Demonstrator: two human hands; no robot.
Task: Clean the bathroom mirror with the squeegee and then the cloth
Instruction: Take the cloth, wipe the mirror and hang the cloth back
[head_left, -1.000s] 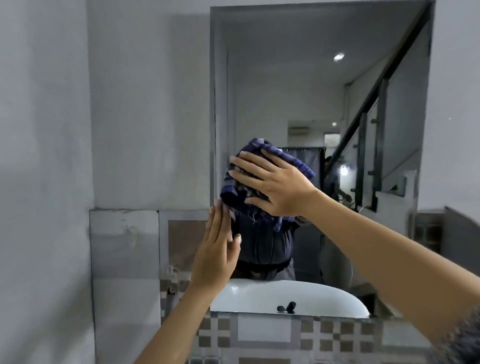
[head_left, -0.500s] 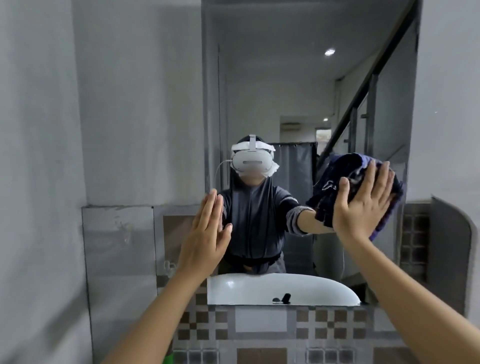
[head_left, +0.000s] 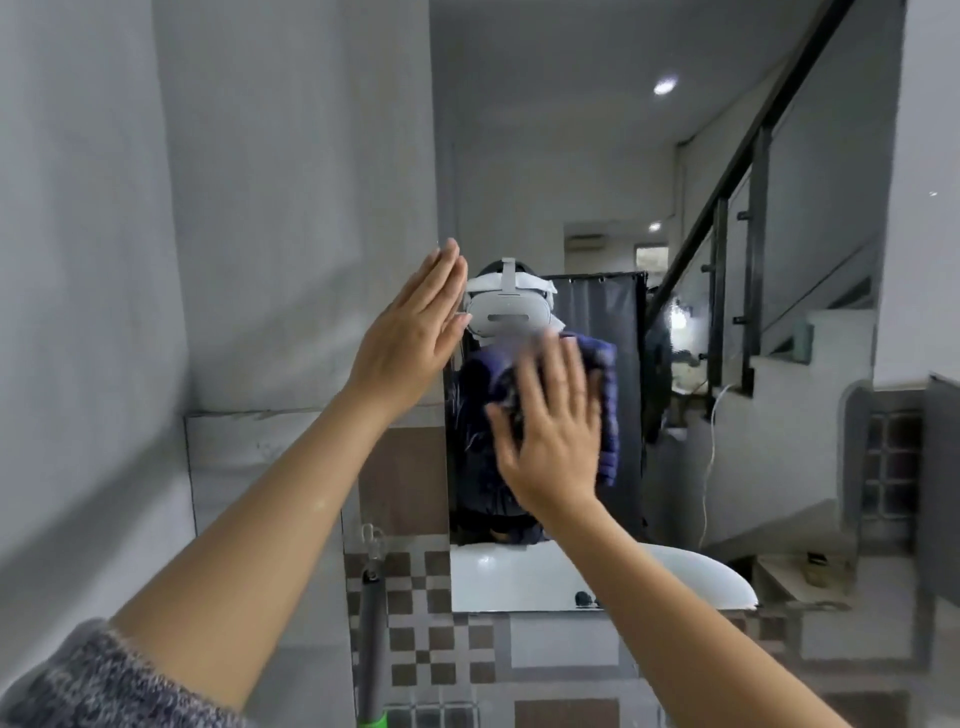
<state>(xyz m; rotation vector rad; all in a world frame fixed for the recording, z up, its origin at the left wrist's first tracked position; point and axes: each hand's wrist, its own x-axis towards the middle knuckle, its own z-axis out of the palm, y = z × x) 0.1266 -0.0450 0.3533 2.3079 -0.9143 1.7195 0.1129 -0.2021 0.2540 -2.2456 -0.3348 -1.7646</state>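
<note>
Cloth (head_left: 605, 415), dark blue, is pressed flat against the mirror (head_left: 571, 156) by the right hand (head_left: 550, 441), its fingers spread straight and its arm extended from the near right. The left hand (head_left: 410, 332) is held upright at the mirror's left edge, fingers straight and together, nothing grasped; contact with the glass cannot be told.

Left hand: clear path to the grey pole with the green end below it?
Probably yes: the left hand is open, holding nothing; the grey pole with the green end stands uncovered below it.
</note>
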